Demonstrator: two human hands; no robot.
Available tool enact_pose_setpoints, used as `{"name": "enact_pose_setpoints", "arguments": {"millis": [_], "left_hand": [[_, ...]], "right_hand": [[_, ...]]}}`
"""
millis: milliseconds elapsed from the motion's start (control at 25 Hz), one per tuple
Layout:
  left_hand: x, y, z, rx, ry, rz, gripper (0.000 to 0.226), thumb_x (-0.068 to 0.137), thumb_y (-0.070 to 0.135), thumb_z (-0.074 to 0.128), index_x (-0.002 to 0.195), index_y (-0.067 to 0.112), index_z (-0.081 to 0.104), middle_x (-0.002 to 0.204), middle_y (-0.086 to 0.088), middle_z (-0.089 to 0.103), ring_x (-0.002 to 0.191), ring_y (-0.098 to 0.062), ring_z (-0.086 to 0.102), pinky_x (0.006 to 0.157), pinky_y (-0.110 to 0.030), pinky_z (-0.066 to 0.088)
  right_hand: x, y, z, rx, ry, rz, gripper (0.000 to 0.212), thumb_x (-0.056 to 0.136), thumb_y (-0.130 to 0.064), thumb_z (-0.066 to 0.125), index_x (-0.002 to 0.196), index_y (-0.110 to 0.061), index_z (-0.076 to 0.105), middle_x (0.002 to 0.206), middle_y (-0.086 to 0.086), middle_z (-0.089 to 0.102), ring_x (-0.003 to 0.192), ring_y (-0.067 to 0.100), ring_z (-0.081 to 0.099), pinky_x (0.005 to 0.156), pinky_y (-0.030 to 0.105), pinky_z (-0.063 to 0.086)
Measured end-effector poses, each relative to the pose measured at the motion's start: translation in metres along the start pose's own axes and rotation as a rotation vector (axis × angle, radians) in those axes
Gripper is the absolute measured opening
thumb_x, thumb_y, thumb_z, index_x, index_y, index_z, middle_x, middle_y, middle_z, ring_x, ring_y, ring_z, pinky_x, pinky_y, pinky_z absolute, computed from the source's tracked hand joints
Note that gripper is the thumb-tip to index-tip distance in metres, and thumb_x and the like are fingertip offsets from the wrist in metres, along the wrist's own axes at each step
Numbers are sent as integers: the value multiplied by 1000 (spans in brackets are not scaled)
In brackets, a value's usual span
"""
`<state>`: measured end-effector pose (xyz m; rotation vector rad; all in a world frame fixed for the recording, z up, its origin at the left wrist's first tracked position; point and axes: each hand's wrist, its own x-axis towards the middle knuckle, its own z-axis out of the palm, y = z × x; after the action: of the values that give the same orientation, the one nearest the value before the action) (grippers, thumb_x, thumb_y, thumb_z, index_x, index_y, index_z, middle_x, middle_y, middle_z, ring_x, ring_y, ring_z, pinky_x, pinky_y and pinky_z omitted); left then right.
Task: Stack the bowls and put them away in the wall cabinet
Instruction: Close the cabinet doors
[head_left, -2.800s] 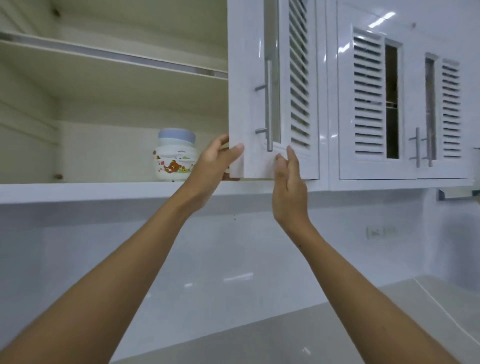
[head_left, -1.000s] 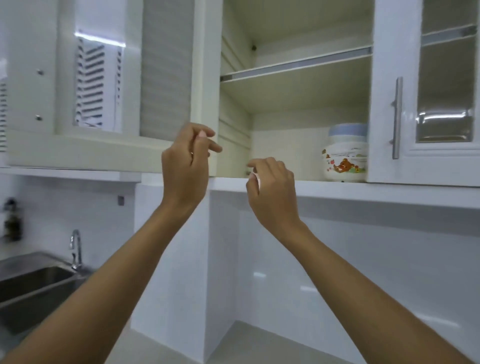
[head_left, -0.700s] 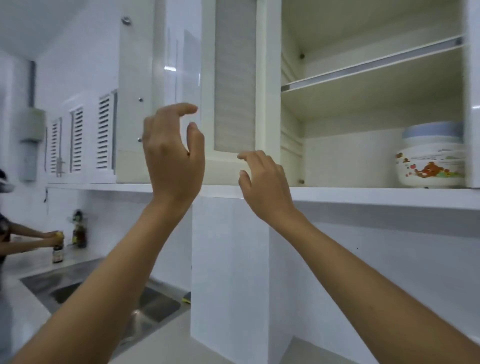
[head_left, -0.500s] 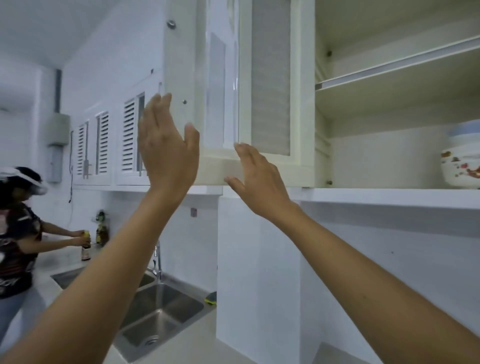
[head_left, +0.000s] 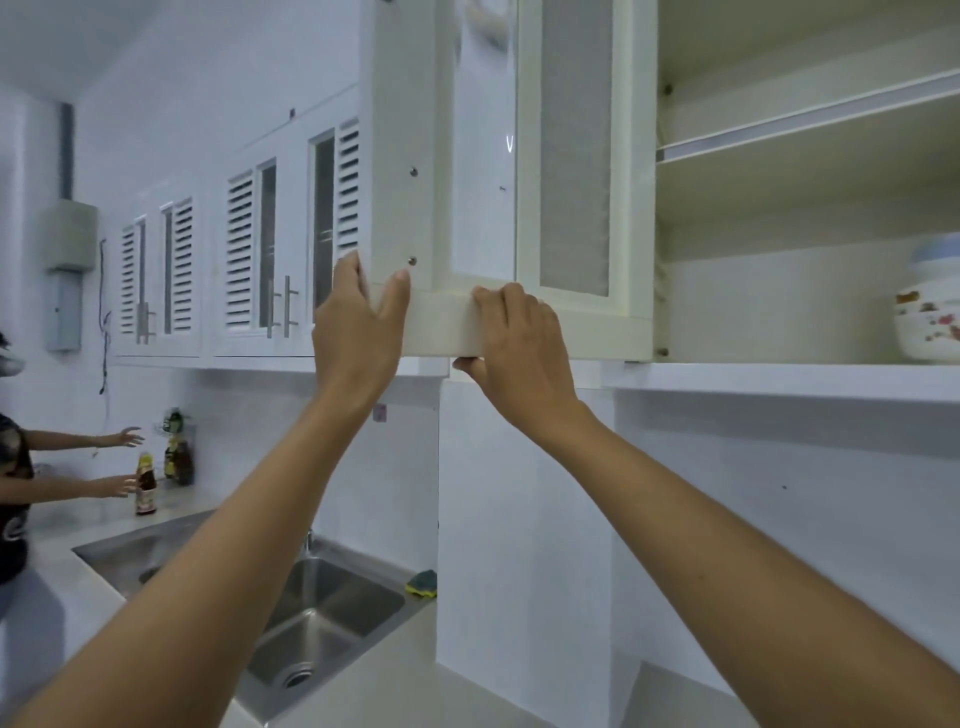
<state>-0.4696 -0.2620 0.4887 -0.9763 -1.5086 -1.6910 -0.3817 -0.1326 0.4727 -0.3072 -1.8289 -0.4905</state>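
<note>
Both hands grip the bottom rail of an open wall cabinet door. The left hand pinches its outer corner, thumb on the inner face; the right hand has fingers curled over the rail. The bowls sit stacked on the cabinet's lower shelf, far right.

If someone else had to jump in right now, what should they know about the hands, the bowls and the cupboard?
Left hand: gripping the free corner of the open cabinet door.
Right hand: clamped on the door's bottom rail, fingers over the top, thumb under.
Stacked bowls: on the wall cabinet's lower shelf, at the right edge of view.
Done: bowls stacked and shelved.
Left: probably swing the door shut.
</note>
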Motion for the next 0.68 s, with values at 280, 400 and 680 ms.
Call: {"name": "enact_pose_setpoints", "arguments": {"millis": [280, 400, 680], "left_hand": [[-23, 20, 7, -539, 206, 118, 25, 97, 22, 34, 95, 20, 60, 75, 18, 64, 55, 0, 57, 44, -19, 42], [-40, 36, 35, -568, 216, 109, 20, 97, 16, 36, 92, 27, 51, 79, 9, 64, 44, -5, 53, 43, -22, 40], [-92, 92, 144, -482, -163, 101, 24, 96, 11, 38, 104, 12, 60, 92, -1, 66, 68, -21, 65, 56, -24, 48]], "right_hand": [[-20, 31, -30, 36, 229, -1, 59, 65, -19, 76, 117, -1, 55, 105, 16, 57, 94, 33, 56, 83, 38, 46], [-35, 56, -55, 203, 284, 48, 64, 63, -18, 74, 120, -2, 50, 109, 14, 54, 99, 28, 52, 86, 34, 44], [-90, 153, -125, 773, 164, 444, 10, 77, -23, 73, 84, -28, 70, 85, -12, 74, 87, -1, 68, 74, 5, 46]]}}
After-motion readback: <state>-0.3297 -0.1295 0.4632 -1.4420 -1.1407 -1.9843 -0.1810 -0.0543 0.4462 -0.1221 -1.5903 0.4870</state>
